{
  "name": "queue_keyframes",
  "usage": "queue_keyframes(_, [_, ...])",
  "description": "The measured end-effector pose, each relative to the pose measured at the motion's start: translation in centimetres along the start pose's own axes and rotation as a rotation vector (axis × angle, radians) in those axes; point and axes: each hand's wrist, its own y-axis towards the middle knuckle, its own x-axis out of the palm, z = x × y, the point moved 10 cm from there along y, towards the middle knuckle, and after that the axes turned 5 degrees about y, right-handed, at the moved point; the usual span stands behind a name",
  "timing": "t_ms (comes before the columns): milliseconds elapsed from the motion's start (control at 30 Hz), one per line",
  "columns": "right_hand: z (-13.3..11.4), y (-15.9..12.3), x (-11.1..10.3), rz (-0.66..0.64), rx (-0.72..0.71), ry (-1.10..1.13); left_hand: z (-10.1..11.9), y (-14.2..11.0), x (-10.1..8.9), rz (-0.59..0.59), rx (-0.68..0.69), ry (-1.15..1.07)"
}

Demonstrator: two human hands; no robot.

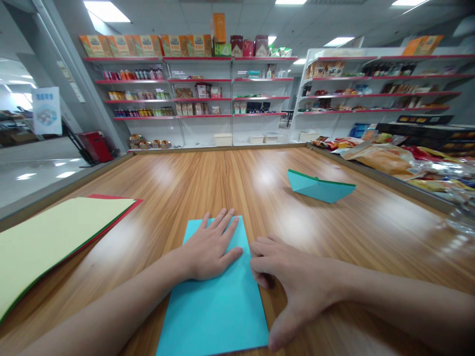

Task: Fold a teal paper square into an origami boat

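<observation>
A sheet of light blue paper (222, 311) lies flat on the wooden table in front of me, its long sides running away from me. My left hand (213, 244) rests on the paper's upper part, fingers spread and palm down. Along the paper's right edge is my right hand (293, 282), its fingers bent and its thumb stretched apart toward the near right corner. Nothing shows in its grasp. Farther off on the right stands a folded paper boat (321, 187), blue with a green rim.
A stack of coloured paper (70, 232), pale yellow on top with green and red beneath, lies at the left. Packaged snacks (389, 160) sit past the table's right edge. Store shelves (200, 99) with boxes and bottles stand beyond the far edge of the table (185, 173).
</observation>
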Motion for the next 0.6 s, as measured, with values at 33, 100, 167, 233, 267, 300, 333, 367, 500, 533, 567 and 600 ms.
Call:
queue_keyframes(33, [0.0,0.0,0.0,0.0,0.001,0.002,0.0,0.0,0.0,-0.001,0.001,0.001])
queue_keyframes(100, [0.0,0.0,0.1,0.003,0.001,-0.007,0.0,0.0,0.0,-0.003,0.002,0.003])
queue_keyframes(167, [0.0,0.0,0.1,0.009,0.011,-0.024,0.0,-0.1,0.0,-0.002,0.004,0.008])
queue_keyframes(233, [0.1,0.0,0.1,0.012,0.027,-0.034,0.1,-0.1,0.0,0.003,0.012,0.013])
queue_keyframes(267, [0.1,0.0,0.2,0.01,0.034,-0.033,0.1,0.0,0.0,0.005,0.016,0.016])
queue_keyframes(300, [0.2,0.0,0.2,0.007,0.039,-0.029,0.1,0.0,0.1,0.007,0.021,0.02])
queue_keyframes(333, [0.2,0.1,0.2,0.002,0.041,-0.023,0.1,0.0,0.1,0.008,0.025,0.025])
queue_keyframes(367, [0.2,0.1,0.2,-0.003,0.042,-0.016,0.1,0.0,0.2,0.008,0.03,0.028])
queue_keyframes(500, [0.3,0.3,0.0,-0.005,0.052,0.005,0.8,-0.2,0.2,0.009,0.072,0.033])
queue_keyframes(533, [0.3,0.3,0.0,-0.004,0.053,0.007,1.0,-0.3,0.2,0.008,0.088,0.031])
queue_keyframes(567, [0.2,0.3,-0.1,-0.003,0.053,0.008,1.3,-0.4,0.2,0.006,0.104,0.028])
queue_keyframes(600, [0.2,0.3,-0.1,-0.002,0.052,0.007,1.6,-0.5,0.2,0.004,0.115,0.026])
